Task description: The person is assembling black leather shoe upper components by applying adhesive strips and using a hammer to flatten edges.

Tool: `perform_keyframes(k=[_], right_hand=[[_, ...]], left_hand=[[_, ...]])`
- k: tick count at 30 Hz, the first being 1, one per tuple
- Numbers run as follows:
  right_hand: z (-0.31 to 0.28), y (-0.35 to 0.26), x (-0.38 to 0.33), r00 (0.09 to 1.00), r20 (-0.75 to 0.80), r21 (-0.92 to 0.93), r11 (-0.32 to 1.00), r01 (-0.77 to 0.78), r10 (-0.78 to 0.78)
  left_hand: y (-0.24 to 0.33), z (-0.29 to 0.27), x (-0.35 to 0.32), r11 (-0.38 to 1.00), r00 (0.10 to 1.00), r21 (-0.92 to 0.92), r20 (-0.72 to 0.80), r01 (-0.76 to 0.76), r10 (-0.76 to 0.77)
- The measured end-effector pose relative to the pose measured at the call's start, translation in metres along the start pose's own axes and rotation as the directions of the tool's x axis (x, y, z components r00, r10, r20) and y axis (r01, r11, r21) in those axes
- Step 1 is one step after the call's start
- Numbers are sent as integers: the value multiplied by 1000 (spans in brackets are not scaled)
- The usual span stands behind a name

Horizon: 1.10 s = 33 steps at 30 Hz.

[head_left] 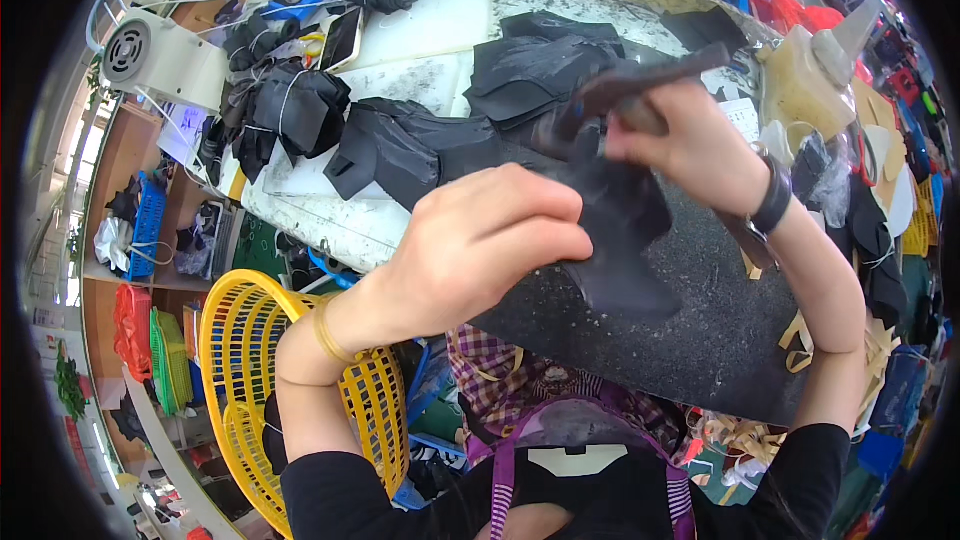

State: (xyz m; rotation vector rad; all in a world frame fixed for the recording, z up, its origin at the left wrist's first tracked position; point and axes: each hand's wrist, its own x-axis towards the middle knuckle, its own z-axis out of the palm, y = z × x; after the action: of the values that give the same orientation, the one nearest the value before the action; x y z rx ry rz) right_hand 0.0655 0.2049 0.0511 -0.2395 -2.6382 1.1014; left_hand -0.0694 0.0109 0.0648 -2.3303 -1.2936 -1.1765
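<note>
My left hand [490,240] is closed, its thumb and forefinger pinching the edge of a dark, flexible piece [625,265] that looks like leather. That piece lies over the black work slab [700,320]. My right hand [690,145] is wrapped round a hammer [660,80], raised just above the far end of the piece; its head is smeared by motion. Beyond my hands, stacks of black cut pieces [540,65] lie spread on the table, and more black pieces [400,150] fan out left of them.
Tied bundles of black pieces [295,105], a phone [342,40] and a beige machine [160,55] are at the far left. A yellow basket [240,350] stands below my left forearm. At the right is a cloudy plastic bottle [805,80]. Scraps [735,435] lie below the slab.
</note>
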Motion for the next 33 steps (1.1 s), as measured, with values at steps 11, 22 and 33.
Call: perform_keyframes(k=[11, 22, 33], right_hand=[[-10, -11, -15, 906, -288, -547, 830, 109, -309], [8, -36, -118, 945, 202, -214, 953, -215, 259], [-1, -40, -98, 902, 284, -454, 874, -172, 325]], left_hand=[[3, 55, -32, 660, 612, -295, 724, 691, -318], [13, 92, -59, 925, 899, -150, 333, 350, -286], [8, 81, -55, 907, 867, -209, 431, 367, -251]])
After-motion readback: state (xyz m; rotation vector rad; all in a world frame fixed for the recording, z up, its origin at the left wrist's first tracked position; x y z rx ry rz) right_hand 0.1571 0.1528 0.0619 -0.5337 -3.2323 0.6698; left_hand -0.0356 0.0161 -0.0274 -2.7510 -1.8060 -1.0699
